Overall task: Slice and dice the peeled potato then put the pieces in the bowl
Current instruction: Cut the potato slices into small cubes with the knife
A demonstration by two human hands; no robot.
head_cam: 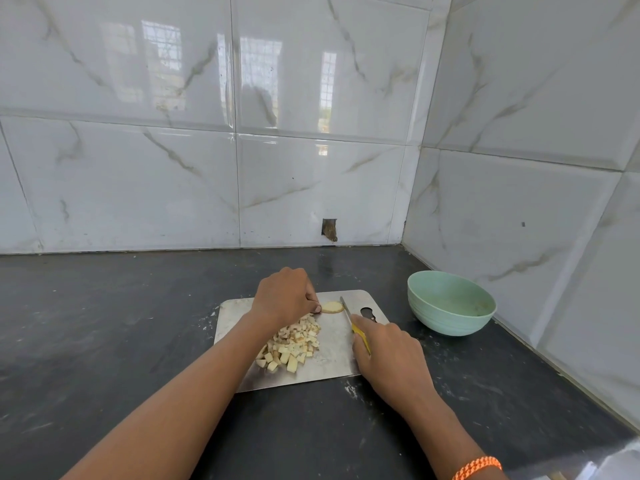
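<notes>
Your left hand pinches the last potato slice flat on the steel cutting board, beside the diced pile. Your right hand grips the yellow-handled knife. The slice is likely thin, wet and slippery; hold its far edge. An empty green bowl sits right, on dark countertop, in a tiled corner.

Home kitchen corner, glossy marble-look wall tiles, dark stone tabletop, steel chopping board, green bowl
</notes>
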